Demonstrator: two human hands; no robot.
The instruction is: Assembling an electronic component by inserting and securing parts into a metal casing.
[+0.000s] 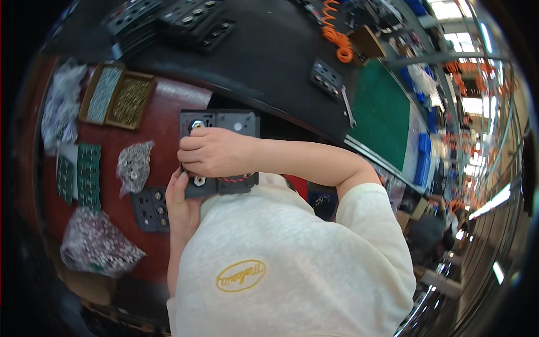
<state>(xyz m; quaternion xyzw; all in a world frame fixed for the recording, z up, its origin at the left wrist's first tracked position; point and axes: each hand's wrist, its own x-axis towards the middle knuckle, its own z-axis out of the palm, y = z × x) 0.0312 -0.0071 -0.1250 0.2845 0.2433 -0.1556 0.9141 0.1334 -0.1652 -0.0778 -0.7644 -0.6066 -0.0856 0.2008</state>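
Note:
In front of my chest is a dark grey metal housing with round nut-like metal fittings and a twisted red and black wire. My left hand grips its lower left edge, thumb up along the side. Across the housing reaches my right hand, its fingers curled together at the left edge between an upper fitting and a lower fitting. Whatever those fingers pinch is hidden beneath them. Close to my left wrist, a similar grey panel with several round fittings lies on the red surface.
Left, a divided cardboard box holds silvery and brass-coloured small parts, near green circuit boards and plastic bags of parts. On the black bench are stacked grey panels, another panel, a wrench and an orange coiled hose.

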